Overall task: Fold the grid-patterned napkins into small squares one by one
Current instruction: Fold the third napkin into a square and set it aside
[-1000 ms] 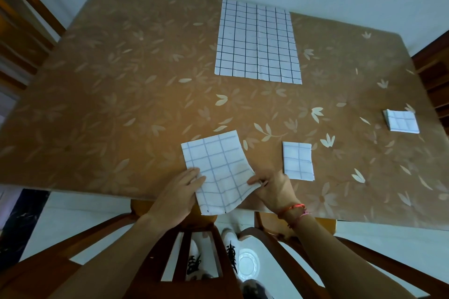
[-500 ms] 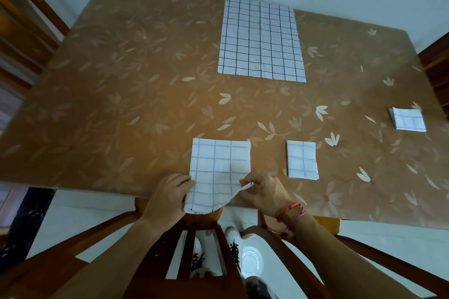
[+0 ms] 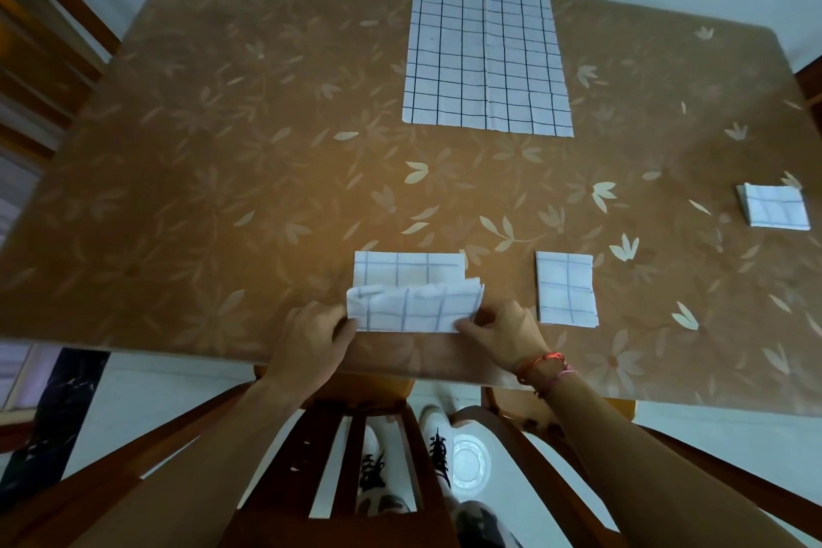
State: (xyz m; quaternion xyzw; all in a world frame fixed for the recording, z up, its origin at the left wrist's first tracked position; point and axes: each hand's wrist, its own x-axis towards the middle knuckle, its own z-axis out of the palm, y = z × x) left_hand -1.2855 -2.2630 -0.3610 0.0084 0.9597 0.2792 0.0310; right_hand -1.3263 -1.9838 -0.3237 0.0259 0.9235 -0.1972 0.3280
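Near the bottom centre of the frame, a grid-patterned napkin (image 3: pixel 411 291) is lying on the brown flowered table (image 3: pixel 222 174), close to its near edge. Its near half is standing up off the surface and curling over toward the far half, which is lying flat. The left hand (image 3: pixel 311 338) is pinching the raised flap at its lower left corner, thumb and fingers closed on the cloth. The right hand (image 3: pixel 502 331) is gripping the lower right corner of the same flap in the same way, with red cords (image 3: pixel 545 365) showing at its wrist. So the napkin is spanning the gap between the two hands, with most of the cloth lying just above them in the picture.

Just right of the right hand, a small folded square (image 3: pixel 566 289) is resting flat, apart from the held napkin. Another folded square (image 3: pixel 774 211) is sitting at the right edge of the frame. In the upper centre, a large unfolded napkin (image 3: pixel 485 58) is lying spread out. Wooden chair parts (image 3: pixel 356 436) and shoes (image 3: pixel 438 454) are showing below the table edge.
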